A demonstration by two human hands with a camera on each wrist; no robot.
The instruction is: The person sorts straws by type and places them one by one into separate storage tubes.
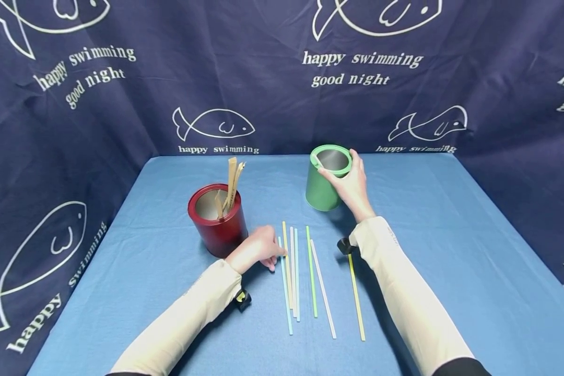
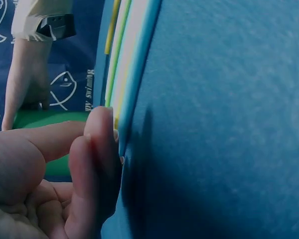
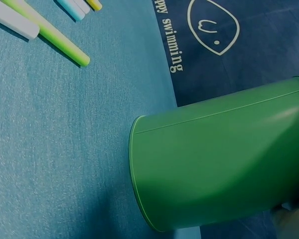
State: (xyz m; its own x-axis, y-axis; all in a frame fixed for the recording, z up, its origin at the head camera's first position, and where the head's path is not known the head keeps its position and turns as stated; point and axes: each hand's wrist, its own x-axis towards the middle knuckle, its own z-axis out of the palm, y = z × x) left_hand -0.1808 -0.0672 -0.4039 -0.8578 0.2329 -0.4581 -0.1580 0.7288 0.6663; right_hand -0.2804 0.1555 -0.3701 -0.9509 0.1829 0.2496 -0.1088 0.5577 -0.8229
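My right hand (image 1: 352, 183) grips the green can (image 1: 323, 188) near its rim, thumb at the front and fingers round the far side. The can stands upright; a small pale piece shows inside its rim. In the right wrist view the green can (image 3: 214, 159) fills the lower right. My left hand (image 1: 263, 248) is bent over the left end of a row of thin coloured straws, fingertips at a blue straw (image 1: 285, 292) and a yellow straw (image 1: 285, 235). In the left wrist view thumb and fingers meet beside the straw ends; whether they pinch one is hidden.
A red can (image 1: 218, 230) holding several wooden sticks (image 1: 232, 180) stands just behind my left wrist. More straws lie to the right: a green one (image 1: 312, 277), a white one (image 1: 324, 292) and a yellow one (image 1: 357, 303) by my right forearm. Dark printed cloth (image 1: 282, 94) hangs behind.
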